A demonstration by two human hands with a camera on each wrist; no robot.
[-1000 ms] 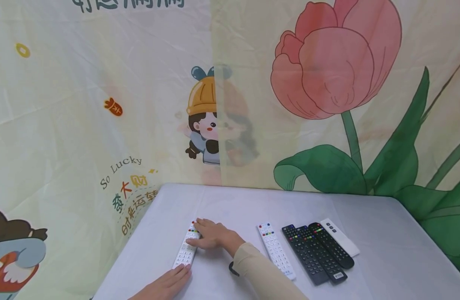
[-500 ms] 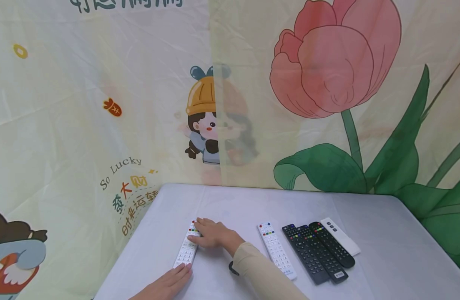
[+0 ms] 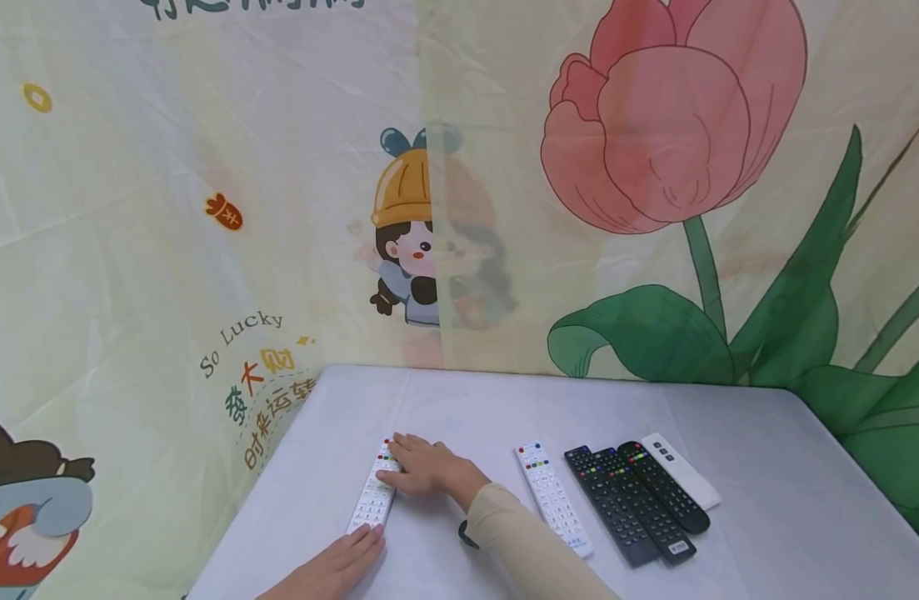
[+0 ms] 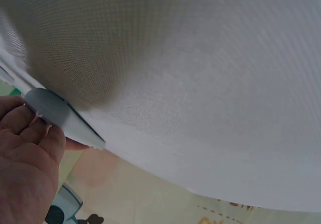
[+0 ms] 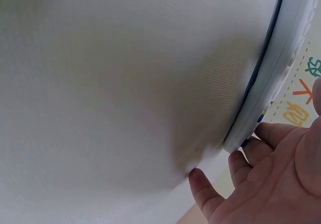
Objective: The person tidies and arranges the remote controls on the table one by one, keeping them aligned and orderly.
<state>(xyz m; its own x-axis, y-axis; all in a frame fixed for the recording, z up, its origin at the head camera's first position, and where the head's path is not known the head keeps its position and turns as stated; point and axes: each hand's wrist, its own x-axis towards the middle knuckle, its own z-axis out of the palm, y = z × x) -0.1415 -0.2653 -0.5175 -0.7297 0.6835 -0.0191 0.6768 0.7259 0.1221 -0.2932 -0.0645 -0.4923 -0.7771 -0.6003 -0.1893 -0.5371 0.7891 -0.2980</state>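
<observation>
A white remote control (image 3: 372,497) with coloured buttons near its far end lies slanted on the left part of the white table. My left hand (image 3: 339,560) rests its extended fingers on the near end; the left wrist view shows the fingertips along the rounded end of the remote (image 4: 60,116). Over the far end lies my right hand (image 3: 427,469), fingers spread, thumb on the buttons. In the right wrist view, fingertips of the right hand (image 5: 273,169) meet the end of the remote (image 5: 271,68), while one finger touches the cloth beside it.
To the right, a second white remote (image 3: 552,500) lies apart. Beyond it several black remotes (image 3: 639,504) lie side by side, with a plain white remote (image 3: 680,471) at their far right. A printed curtain (image 3: 489,183) hangs behind the white table (image 3: 459,400).
</observation>
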